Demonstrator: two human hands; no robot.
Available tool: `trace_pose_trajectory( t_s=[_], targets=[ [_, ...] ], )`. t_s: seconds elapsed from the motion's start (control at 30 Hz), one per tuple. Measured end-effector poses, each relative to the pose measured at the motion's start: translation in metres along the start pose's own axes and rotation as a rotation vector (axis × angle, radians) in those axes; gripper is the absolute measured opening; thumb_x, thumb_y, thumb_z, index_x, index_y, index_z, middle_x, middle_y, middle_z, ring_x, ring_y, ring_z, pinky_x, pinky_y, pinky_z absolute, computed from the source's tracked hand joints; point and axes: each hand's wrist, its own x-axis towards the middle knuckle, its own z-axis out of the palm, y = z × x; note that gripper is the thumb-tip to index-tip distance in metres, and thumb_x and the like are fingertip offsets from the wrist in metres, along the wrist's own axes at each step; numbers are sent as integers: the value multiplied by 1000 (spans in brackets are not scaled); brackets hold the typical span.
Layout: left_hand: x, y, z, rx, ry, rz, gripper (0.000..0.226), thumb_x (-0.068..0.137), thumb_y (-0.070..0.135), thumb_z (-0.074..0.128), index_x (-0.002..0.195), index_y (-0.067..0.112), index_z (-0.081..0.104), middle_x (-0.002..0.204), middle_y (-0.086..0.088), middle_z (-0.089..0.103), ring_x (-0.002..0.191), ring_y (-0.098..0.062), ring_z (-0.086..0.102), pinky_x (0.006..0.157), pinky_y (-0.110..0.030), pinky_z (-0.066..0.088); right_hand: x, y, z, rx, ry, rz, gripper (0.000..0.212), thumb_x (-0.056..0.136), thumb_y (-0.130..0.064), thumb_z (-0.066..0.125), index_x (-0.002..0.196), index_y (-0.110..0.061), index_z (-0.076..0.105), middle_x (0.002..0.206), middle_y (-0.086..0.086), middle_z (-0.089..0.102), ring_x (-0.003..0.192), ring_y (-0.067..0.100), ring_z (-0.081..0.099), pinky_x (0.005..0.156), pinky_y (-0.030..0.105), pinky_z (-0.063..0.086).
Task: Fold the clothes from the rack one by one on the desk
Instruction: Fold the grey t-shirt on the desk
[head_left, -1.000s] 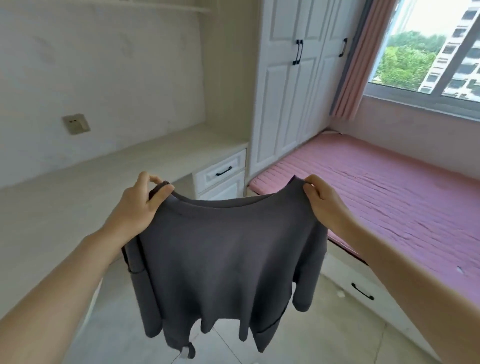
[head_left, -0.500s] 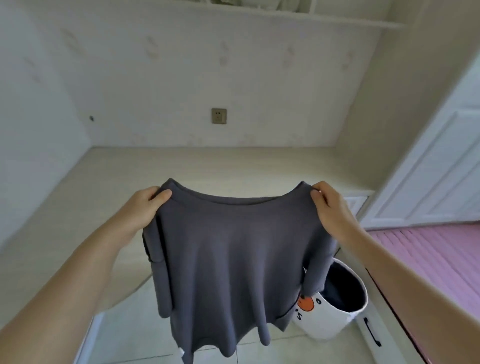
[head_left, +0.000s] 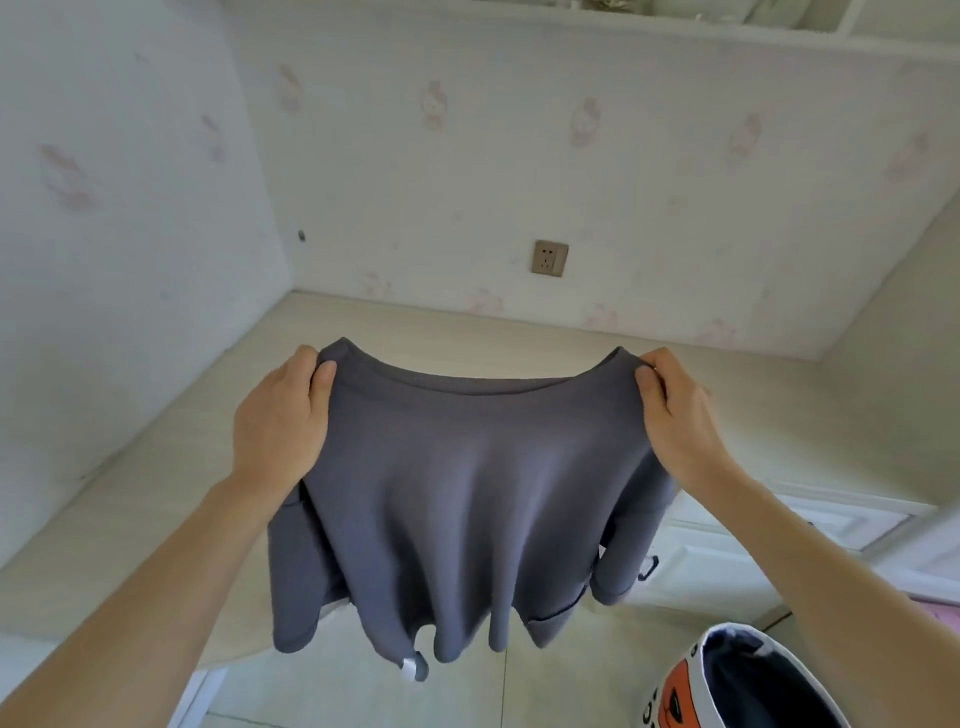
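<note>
Head view, looking down over a pale wooden desk (head_left: 156, 467) tucked into a corner of wallpapered walls. On the left, the left hand (head_left: 280, 421) pinches one shoulder of a grey sweatshirt (head_left: 467, 493), thumb on the near face of the cloth and fingers curled behind it. The sweatshirt hangs spread between both hands, held up in the air above the desk's front edge — neckline on top, sleeves and hem dangling loose, a small white tag (head_left: 409, 667) showing at the bottom. Behind it, a wall socket (head_left: 549, 258) sits just above the desktop. Over to the right, the right hand (head_left: 675, 421) clamps the other shoulder, fingers bunched on the fabric. Bottom right — a white laundry basket (head_left: 727, 686) with an orange print stands on the tiled floor.
</note>
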Motion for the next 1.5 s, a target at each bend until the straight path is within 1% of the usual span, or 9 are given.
trace_pose_trajectory(
  t_s=[0.23, 0.4, 0.57, 0.8, 1.0, 1.13, 1.23, 1.33, 1.5],
  targets=[
    [73, -56, 21, 279, 51, 217, 35, 99, 35, 31, 79, 8, 41, 49, -8, 51, 37, -32, 49, 42, -25, 28, 75, -3, 47, -142, -20, -121, 18, 102, -17, 34, 85, -14, 41, 71, 0, 45, 67, 20, 42, 59, 27, 34],
    [125, -85, 42, 270, 62, 246, 40, 96, 41, 31, 78, 7, 42, 45, 4, 36, 33, -21, 30, 43, -21, 24, 140, -2, 94, -162, -71, -135, 18, 103, -19, 32, 89, -14, 42, 73, 3, 46, 67, 22, 43, 58, 28, 34],
    [159, -121, 71, 308, -4, 233, 39, 96, 35, 26, 79, 6, 43, 42, -3, 40, 32, -24, 32, 41, -24, 27, 188, 5, 131, -208, -146, -154, 20, 104, -22, 28, 96, -14, 45, 77, 2, 45, 78, 27, 45, 65, 38, 40],
    [226, -178, 137, 459, -163, 149, 19, 93, 20, 56, 86, 7, 44, 44, -12, 50, 30, -33, 46, 42, -31, 37, 305, 35, 231, -285, -261, -284, 21, 104, -19, 28, 97, -9, 45, 70, 0, 40, 79, 31, 40, 68, 42, 39],
    [274, -224, 203, 593, -388, 1, 25, 101, 26, 45, 97, 3, 54, 74, -13, 66, 54, -33, 56, 51, -32, 33, 395, 76, 337, -291, -472, -315, 19, 103, -19, 28, 92, -12, 42, 70, 6, 45, 72, 31, 43, 62, 39, 37],
    [295, -256, 244, 560, -526, -178, 11, 95, 14, 50, 93, 6, 44, 62, -9, 54, 54, -27, 45, 52, -31, 31, 440, 95, 402, -235, -649, -206, 11, 98, -9, 32, 104, -13, 40, 76, 14, 53, 66, 31, 51, 58, 43, 41],
    [298, -270, 257, 568, -724, -241, 14, 94, 17, 45, 92, 14, 32, 64, -1, 44, 56, -23, 46, 55, -33, 34, 452, 105, 436, -174, -750, -219, 23, 94, -1, 34, 106, -20, 31, 75, 11, 47, 60, 23, 42, 56, 42, 39],
    [311, -283, 268, 562, -770, -297, 3, 98, 19, 38, 99, 16, 36, 74, 0, 45, 67, -24, 51, 61, -34, 38, 466, 119, 476, -232, -791, -408, 28, 89, 6, 31, 94, -22, 34, 81, 6, 42, 68, 23, 40, 58, 32, 30],
    [351, -338, 308, 604, -656, -312, 29, 101, 13, 34, 126, 8, 46, 115, -19, 55, 91, -35, 55, 72, -38, 37, 501, 120, 550, -318, -759, -475, 37, 81, 15, 30, 99, -10, 49, 94, 5, 38, 91, 23, 32, 79, 31, 32]
  ],
)
